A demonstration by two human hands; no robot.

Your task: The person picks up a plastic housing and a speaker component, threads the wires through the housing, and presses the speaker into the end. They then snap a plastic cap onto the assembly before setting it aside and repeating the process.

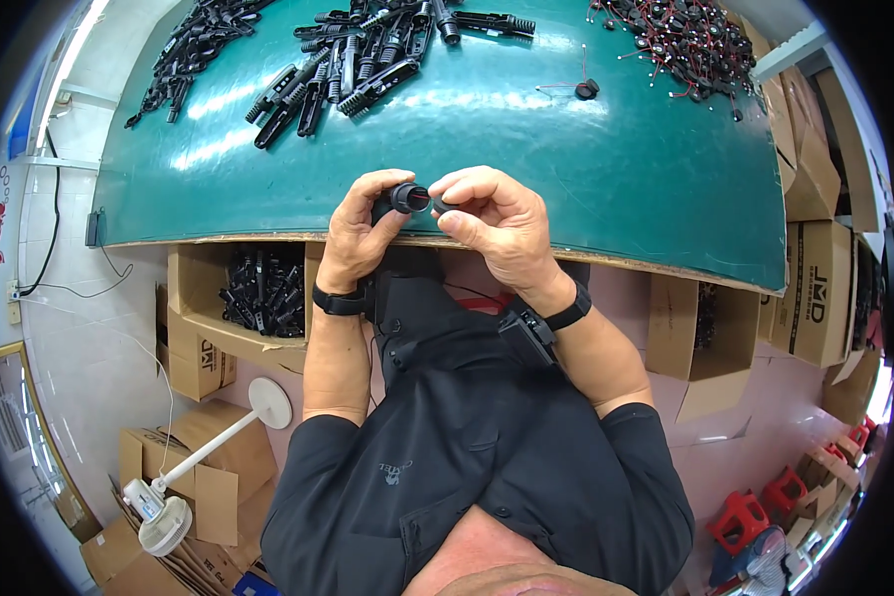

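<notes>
Just above the table's near edge, my left hand [353,230] is closed around a black plastic tubular housing [407,199]. The housing's round, hollow end faces right, and a bit of red shows at its mouth. Close beside that end, my right hand [505,221] pinches a small round black part [445,205] between thumb and fingers. My fingers cover much of both pieces. Farther back on the green table [447,139] lies a heap of black ribbed housings [368,65]. One loose round black part with thin wires [587,89] rests to its right.
Slender black parts [194,50] are piled at the far left, and round parts with red wires [680,45] at the far right. Below the table, a cardboard box [194,268] holds black pieces; another open box [710,333] stands right. A white fan [164,521] stands lower left.
</notes>
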